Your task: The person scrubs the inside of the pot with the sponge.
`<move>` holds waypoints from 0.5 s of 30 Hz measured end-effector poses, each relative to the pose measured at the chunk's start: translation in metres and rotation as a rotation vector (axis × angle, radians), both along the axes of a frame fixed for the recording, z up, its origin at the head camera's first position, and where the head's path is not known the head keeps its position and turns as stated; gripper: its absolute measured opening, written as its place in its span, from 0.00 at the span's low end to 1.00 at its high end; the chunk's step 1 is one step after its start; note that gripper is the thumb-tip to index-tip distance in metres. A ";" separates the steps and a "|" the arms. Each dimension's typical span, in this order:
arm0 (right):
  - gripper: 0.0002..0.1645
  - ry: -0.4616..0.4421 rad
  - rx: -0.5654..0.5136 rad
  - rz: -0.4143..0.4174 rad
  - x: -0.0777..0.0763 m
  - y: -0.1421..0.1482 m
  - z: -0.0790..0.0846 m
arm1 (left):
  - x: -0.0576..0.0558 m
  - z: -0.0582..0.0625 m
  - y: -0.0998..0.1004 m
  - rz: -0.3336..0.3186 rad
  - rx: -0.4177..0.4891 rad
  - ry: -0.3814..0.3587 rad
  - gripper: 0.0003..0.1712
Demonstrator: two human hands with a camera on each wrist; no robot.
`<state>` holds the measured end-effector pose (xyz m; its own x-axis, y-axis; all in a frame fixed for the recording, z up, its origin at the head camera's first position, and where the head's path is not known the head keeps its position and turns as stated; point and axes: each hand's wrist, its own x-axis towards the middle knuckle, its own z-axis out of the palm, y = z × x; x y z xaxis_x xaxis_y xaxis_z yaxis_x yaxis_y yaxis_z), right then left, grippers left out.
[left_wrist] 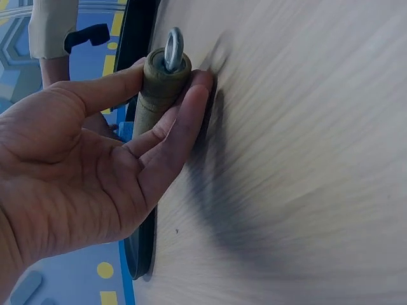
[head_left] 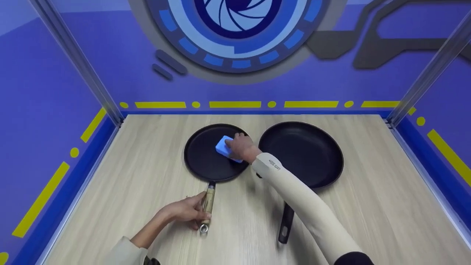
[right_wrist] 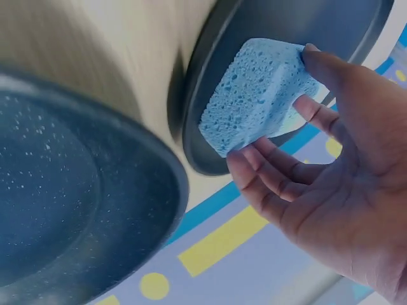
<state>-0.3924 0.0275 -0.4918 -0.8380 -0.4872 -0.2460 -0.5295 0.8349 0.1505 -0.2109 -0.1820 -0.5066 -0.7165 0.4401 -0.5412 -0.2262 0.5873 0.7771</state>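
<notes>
A flat black pan (head_left: 202, 154) lies at the left middle of the table. My left hand (head_left: 187, 210) grips its wood-look handle (head_left: 208, 200), thumb on one side and fingers on the other; the left wrist view shows the metal ring (left_wrist: 173, 49) at the handle's end. With my right hand (head_left: 242, 146) I pinch a blue sponge (head_left: 223, 145) against the pan's surface, right of its centre. In the right wrist view the sponge (right_wrist: 261, 89) looks porous and bends a little between thumb and fingertips.
A deeper black frying pan (head_left: 305, 151) stands to the right, its black handle (head_left: 285, 224) pointing toward me. My right forearm passes over it. Blue printed walls (head_left: 235, 92) enclose the light wooden table (head_left: 147, 147) at the back and sides.
</notes>
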 end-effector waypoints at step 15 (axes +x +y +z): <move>0.25 -0.028 -0.150 0.120 0.040 -0.009 -0.002 | 0.001 -0.001 0.002 0.013 -0.010 0.009 0.54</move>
